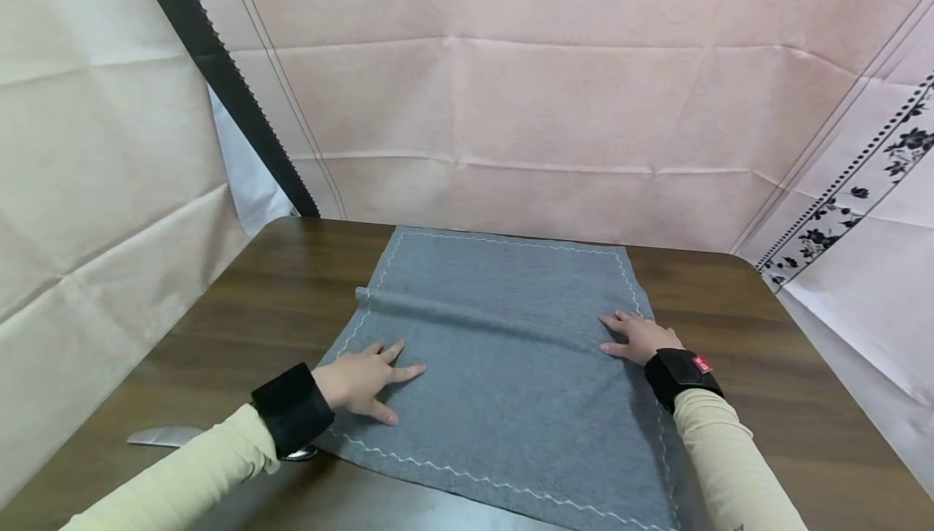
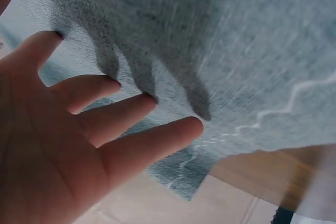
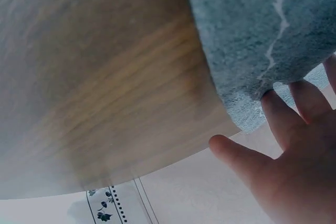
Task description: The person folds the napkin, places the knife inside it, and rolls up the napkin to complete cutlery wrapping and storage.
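Note:
A grey-blue cloth (image 1: 496, 401) with a white wavy stitched line near its edges lies spread on the wooden table. One raised crease runs across it from the left edge toward the right hand. My left hand (image 1: 365, 381) rests on the cloth's left part, fingers spread; in the left wrist view its fingertips (image 2: 191, 126) meet the fabric. At the right edge, my right hand (image 1: 638, 336) touches the cloth with its fingers apart, near the end of the crease. The right wrist view shows those fingers (image 3: 281, 114) against the cloth's stitched border.
The brown table (image 1: 788, 401) extends on both sides of the cloth. A shiny metal blade (image 1: 164, 436) lies at the left, partly hidden under the left sleeve. Pale hanging sheets (image 1: 547, 109) enclose the table at the back and sides.

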The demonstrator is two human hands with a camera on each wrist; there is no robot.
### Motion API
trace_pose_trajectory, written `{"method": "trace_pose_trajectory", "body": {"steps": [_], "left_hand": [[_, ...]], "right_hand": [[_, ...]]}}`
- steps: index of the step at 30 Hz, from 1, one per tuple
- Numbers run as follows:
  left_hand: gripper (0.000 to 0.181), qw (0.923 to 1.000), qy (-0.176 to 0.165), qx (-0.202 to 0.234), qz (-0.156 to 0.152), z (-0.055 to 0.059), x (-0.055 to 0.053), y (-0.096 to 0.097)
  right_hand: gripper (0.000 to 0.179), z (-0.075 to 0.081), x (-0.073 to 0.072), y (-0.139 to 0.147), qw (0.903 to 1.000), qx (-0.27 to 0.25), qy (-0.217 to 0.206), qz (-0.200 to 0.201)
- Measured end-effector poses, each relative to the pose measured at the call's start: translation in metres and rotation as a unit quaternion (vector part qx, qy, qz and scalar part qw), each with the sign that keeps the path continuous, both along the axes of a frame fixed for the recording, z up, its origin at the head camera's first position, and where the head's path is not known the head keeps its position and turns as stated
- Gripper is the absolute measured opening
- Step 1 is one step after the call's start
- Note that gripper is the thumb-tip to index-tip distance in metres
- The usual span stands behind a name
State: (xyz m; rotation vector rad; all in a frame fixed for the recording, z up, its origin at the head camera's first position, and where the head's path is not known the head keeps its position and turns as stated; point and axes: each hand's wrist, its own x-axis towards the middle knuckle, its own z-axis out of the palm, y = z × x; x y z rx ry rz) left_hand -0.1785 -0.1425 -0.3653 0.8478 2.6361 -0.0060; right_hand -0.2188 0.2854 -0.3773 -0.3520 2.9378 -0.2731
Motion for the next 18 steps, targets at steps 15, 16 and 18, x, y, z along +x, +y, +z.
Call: {"method": "trace_pose_trajectory", "body": {"steps": [15,16,18], "left_hand": [[0.054,0.9875,0.049,0.114,-0.097,0.011,-0.007,-0.007],[0.052,0.9861,0.060,0.126,-0.089,0.011,-0.017,-0.010],[0.052,0.9872,0.068,0.134,-0.053,0.011,-0.035,-0.017]], "right_hand": [[0.054,-0.003,0.009,-0.005,0.9972,0.013,0.072,0.018],[0.053,-0.004,0.010,-0.008,0.9962,0.009,0.080,0.031],[0.055,-0.007,0.011,-0.014,0.9955,-0.010,0.076,0.056]]}}
